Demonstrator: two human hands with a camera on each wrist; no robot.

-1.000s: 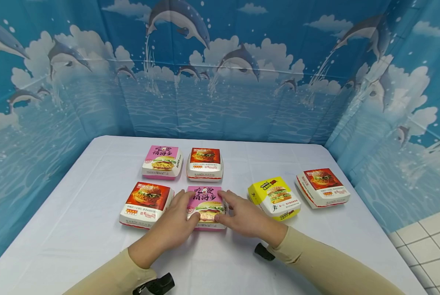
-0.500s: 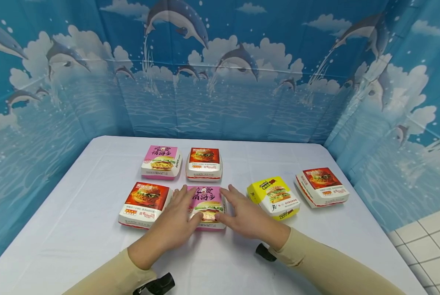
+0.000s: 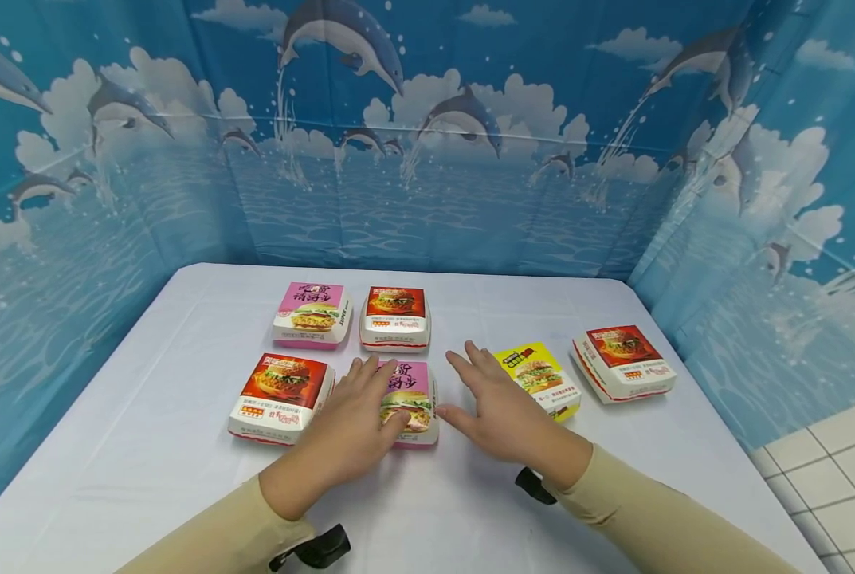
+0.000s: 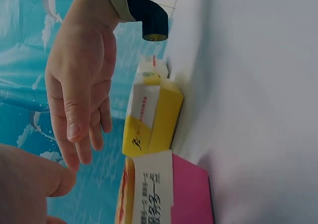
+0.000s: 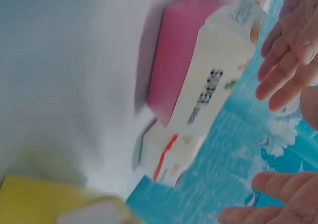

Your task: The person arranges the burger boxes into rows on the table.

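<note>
Showing burger (image 3: 539, 376), head view only: yellow box (image 3: 551, 384)

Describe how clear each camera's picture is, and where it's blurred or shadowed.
Head view: mostly sharp and evenly lit, soft shadows on the table; left wrist view: dimmer, but lettering on the front pink box is fairly distinct; right wrist view: hazy, that lettering smeared, yellow box blurred.

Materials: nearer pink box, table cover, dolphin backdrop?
Nearer pink box: likely printed cardboard, smooth; crisp folded edges, flat panels.
Table cover: probably white cloth, matte; faint creases.
Dolphin backdrop: thin printed sheet, slight sheen, creased; fabric or plastic unclear.
</note>
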